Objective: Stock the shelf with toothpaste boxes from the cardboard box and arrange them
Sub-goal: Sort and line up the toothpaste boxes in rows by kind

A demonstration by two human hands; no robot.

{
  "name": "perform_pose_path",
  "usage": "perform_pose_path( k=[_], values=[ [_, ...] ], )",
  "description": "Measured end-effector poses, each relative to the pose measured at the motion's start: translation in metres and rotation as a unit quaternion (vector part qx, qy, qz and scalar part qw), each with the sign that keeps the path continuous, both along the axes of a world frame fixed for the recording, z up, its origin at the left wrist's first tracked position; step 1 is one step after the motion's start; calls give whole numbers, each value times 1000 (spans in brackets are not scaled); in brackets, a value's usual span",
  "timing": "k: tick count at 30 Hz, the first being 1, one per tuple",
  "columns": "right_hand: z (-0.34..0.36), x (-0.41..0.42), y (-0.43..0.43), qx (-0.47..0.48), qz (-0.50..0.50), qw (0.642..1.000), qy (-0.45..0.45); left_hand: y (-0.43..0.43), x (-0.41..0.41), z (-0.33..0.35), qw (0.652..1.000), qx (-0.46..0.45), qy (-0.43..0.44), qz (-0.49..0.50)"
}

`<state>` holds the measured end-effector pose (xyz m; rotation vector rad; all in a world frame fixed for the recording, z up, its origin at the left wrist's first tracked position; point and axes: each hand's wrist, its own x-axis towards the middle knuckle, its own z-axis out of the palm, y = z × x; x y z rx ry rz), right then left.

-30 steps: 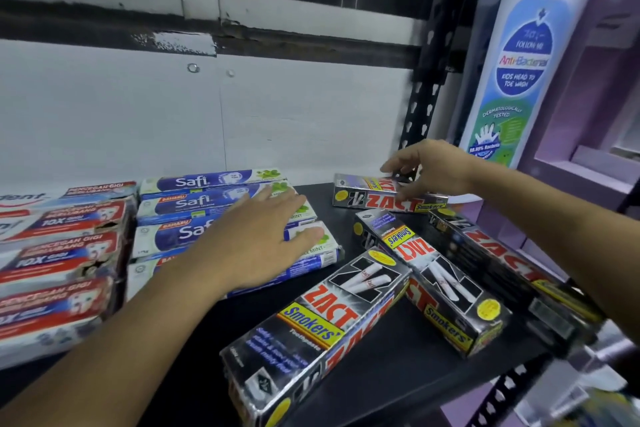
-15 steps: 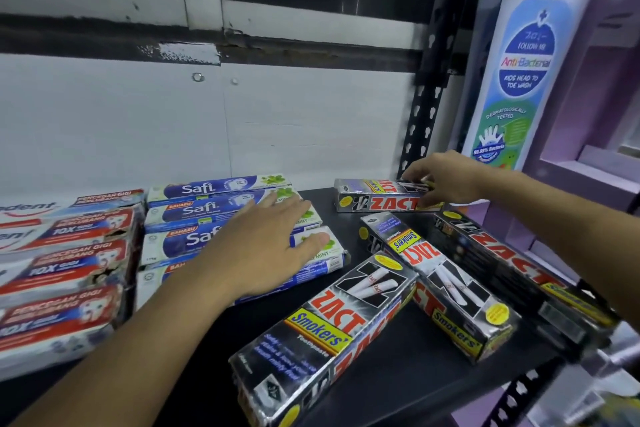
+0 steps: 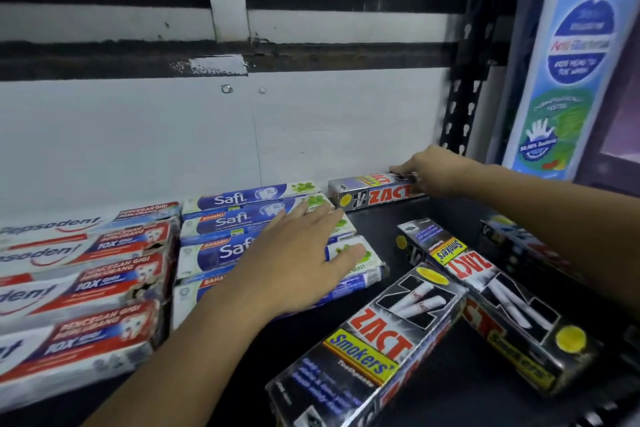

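Observation:
On the black shelf (image 3: 446, 388) lie rows of toothpaste boxes. My left hand (image 3: 298, 260) rests flat, fingers spread, on the blue-and-white Safi boxes (image 3: 221, 222) in the middle. My right hand (image 3: 429, 170) grips the right end of a silver Zact box (image 3: 370, 194) lying along the white back wall. Three more black Zact Smokers boxes lie loose and askew at the front right: one (image 3: 374, 350) nearest me, one (image 3: 485, 298) behind it, and a blurred one (image 3: 519, 243) under my right forearm. The cardboard box is out of view.
Red-and-white Pepsodent boxes (image 3: 83, 281) are stacked at the left. A black perforated upright (image 3: 464, 90) stands at the shelf's back right corner. Beyond it is a white display panel (image 3: 575, 62) with a blue antibacterial label.
My right hand has pushed the silver Zact box back against the wall, next to the Safi row. My left hand has stayed on the Safi boxes.

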<state>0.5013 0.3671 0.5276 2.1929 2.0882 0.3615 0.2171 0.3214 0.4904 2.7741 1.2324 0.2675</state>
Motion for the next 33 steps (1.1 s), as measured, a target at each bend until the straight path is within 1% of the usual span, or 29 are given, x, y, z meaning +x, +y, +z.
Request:
perform_pose_path(
  k=[6, 14, 19, 27, 33],
  values=[
    [-5, -4, 6, 18, 0, 1000, 17, -1, 1, 1, 1000, -1, 4, 2],
    [-9, 1, 14, 22, 11, 1000, 16, -2, 1, 2, 1000, -5, 6, 2],
    [-9, 4, 16, 10, 18, 1000, 9, -3, 1, 3, 1000, -1, 6, -2],
    [-8, 5, 14, 19, 30, 999, -2, -5, 2, 5, 1000, -4, 3, 1],
    [-6, 5, 12, 3, 28, 1000, 4, -3, 1, 4, 1000, -5, 7, 0]
  ],
)
